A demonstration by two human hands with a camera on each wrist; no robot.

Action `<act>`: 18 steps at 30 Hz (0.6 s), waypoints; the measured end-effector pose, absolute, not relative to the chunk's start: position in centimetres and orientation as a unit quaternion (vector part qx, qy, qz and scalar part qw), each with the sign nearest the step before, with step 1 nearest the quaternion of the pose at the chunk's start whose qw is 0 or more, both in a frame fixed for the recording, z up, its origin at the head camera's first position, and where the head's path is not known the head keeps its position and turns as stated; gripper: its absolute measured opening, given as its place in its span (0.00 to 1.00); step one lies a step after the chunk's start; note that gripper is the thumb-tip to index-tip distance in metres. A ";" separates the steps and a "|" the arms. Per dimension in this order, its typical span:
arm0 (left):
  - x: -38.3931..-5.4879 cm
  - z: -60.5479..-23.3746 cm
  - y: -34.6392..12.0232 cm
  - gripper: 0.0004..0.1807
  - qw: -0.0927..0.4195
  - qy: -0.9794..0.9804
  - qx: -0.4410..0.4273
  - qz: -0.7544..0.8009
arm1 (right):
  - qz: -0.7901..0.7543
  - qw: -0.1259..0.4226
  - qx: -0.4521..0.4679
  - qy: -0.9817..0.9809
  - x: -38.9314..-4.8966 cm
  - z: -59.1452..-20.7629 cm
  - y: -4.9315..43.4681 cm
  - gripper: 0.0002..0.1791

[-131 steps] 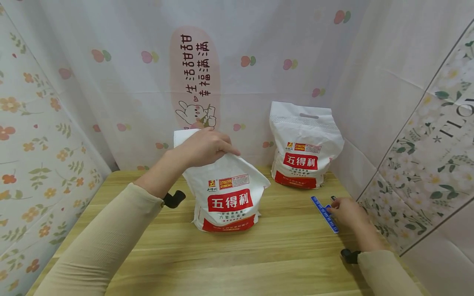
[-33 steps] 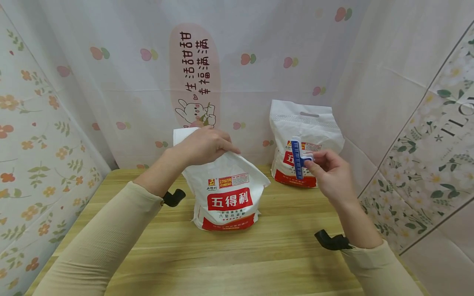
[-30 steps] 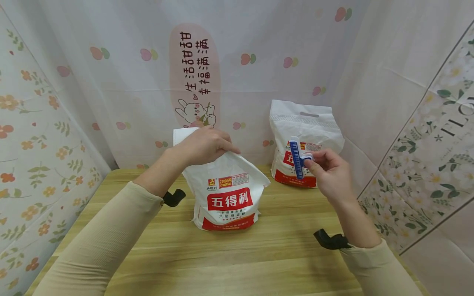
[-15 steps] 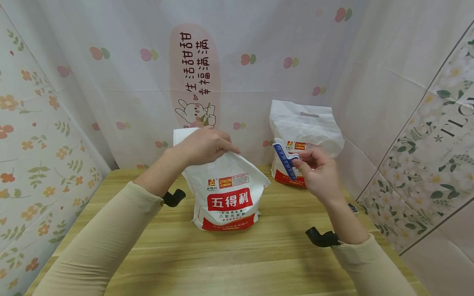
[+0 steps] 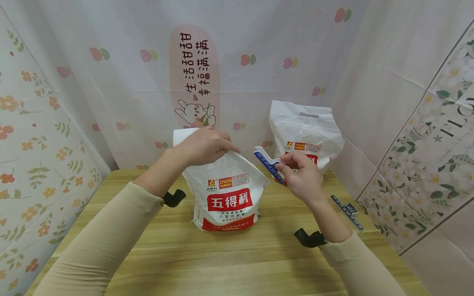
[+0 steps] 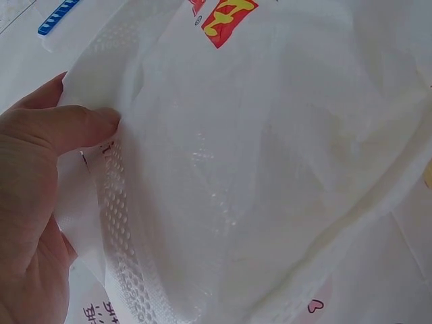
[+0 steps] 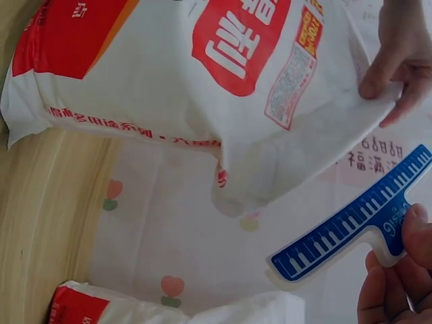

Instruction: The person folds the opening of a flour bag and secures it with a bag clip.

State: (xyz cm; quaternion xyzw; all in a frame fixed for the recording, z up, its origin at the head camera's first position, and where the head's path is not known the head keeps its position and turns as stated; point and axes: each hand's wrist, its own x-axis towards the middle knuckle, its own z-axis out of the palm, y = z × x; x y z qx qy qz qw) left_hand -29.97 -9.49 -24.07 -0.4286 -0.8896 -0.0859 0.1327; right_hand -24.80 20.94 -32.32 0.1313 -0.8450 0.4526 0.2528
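A white flour bag [image 5: 226, 205] with red labels stands upright on the wooden table. My left hand [image 5: 205, 146] grips its folded top edge; the left wrist view shows the thumb [image 6: 94, 128] pressing the white material beside a perforated band. Between thumb and fingers my right hand [image 5: 305, 176] pinches a blue-and-white bag clip [image 7: 351, 226] printed with piano keys and the word "Music". Raised above the table, the clip is just right of the bag's upper right side, its long bar slanting. The right fingers are partly hidden behind its handle.
A second flour bag [image 5: 305, 123] with a cut-out handle stands at the back right, partly behind my right hand. Another clip [image 5: 348, 211] with piano keys lies on the table [image 5: 207, 263] near the right curtain [image 5: 418, 176]. Printed curtains enclose the back and sides.
My right hand has lifted the clip off the table on the right and carried it left toward the front bag, uncovering the other clip. My left hand keeps its grip on the bag top.
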 end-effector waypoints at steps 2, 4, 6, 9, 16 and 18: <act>-30.0 -24.1 -9.4 0.17 0.130 -0.890 -0.428 -0.086 | 0.450 0.250 0.135 -0.847 -24.9 -32.5 20.7 0.06; -29.9 -24.0 -9.4 0.17 0.128 -0.892 -0.426 -0.084 | 0.447 0.246 0.138 -0.849 -25.0 -32.7 20.4 0.05; -29.9 -24.0 -9.4 0.17 0.125 -0.893 -0.424 -0.081 | 0.443 0.242 0.139 -0.852 -25.1 -32.9 20.1 0.04; -29.9 -24.0 -9.4 0.17 0.123 -0.895 -0.422 -0.079 | 0.439 0.234 0.140 -0.856 -25.1 -33.1 19.6 0.03; -30.0 -24.0 -9.4 0.18 0.124 -0.894 -0.423 -0.078 | 0.423 0.234 0.149 -0.863 -25.5 -33.5 18.7 0.05; -30.1 -24.0 -9.4 0.18 0.123 -0.894 -0.423 -0.078 | 0.420 0.231 0.149 -0.865 -25.6 -33.6 18.5 0.05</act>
